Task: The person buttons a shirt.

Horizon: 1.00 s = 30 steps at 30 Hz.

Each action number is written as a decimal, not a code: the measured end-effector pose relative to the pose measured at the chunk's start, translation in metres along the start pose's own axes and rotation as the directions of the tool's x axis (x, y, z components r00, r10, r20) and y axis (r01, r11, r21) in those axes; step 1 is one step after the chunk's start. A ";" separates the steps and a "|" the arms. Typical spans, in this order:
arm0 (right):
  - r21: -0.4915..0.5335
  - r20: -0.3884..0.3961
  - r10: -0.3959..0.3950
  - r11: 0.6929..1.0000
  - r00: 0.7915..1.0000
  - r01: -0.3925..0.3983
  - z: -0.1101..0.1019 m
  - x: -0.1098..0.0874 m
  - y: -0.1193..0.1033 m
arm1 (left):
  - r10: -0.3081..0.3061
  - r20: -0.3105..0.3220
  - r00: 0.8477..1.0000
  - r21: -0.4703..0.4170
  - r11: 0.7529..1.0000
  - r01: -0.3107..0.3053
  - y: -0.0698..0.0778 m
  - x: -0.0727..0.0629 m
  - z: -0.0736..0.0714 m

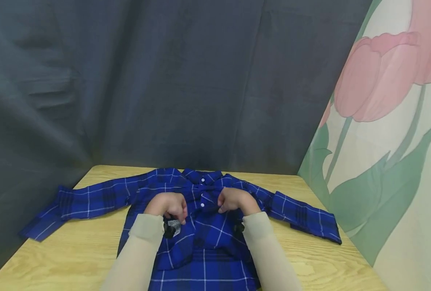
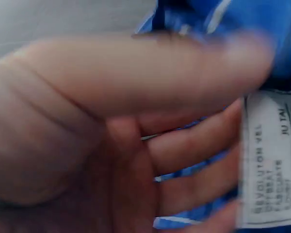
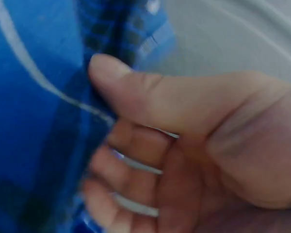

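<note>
A blue plaid button-up shirt (image 1: 219,232) lies across the table with its collar (image 1: 193,176) at the far side. My left hand (image 1: 169,203) grips cloth on the left of the shirt's front, fingers curled and thumb over them. A white printed label (image 2: 269,165) shows beside those fingertips in the left wrist view. On the other side, my right hand (image 1: 237,200) pinches the shirt's cloth between thumb and curled fingers, seen close up in the right wrist view. Between the hands runs the button front, and the cloth nearer me is bunched in a loose fold over the lower part.
The left sleeve (image 1: 99,198) stretches out over the table's left edge, its cuff bent down. The other sleeve (image 1: 310,220) reaches to the right edge of the wooden table (image 1: 73,252). Behind hangs a dark curtain (image 1: 200,81); a wall with painted tulips (image 1: 379,76) stands right.
</note>
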State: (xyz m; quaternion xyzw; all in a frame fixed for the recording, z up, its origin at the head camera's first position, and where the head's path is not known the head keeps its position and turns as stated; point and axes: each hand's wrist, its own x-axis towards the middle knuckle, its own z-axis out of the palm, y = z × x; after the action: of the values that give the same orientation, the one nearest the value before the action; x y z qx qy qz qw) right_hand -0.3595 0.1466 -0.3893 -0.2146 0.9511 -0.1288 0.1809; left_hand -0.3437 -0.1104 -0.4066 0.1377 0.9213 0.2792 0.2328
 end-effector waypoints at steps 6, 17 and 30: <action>0.112 0.068 -0.075 0.991 0.995 0.067 -0.018 -0.015 0.023 | 0.083 -0.177 0.981 0.056 0.996 -0.075 -0.006 -0.002 -0.012; 0.246 -0.005 0.077 0.966 0.997 -0.074 -0.035 -0.053 0.060 | -0.018 -0.138 0.990 -0.007 1.000 0.017 -0.039 -0.055 -0.054; 0.304 0.132 0.370 0.868 0.920 -0.393 -0.022 -0.086 0.093 | -0.255 -0.029 0.967 -0.133 0.959 0.249 -0.116 -0.097 -0.062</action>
State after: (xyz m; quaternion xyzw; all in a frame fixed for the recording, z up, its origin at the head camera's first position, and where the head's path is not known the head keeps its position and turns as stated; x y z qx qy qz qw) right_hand -0.3296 0.2706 -0.3747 0.0057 0.9335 -0.2377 0.2683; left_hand -0.3064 -0.2695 -0.3939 -0.0023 0.9166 0.3092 0.2535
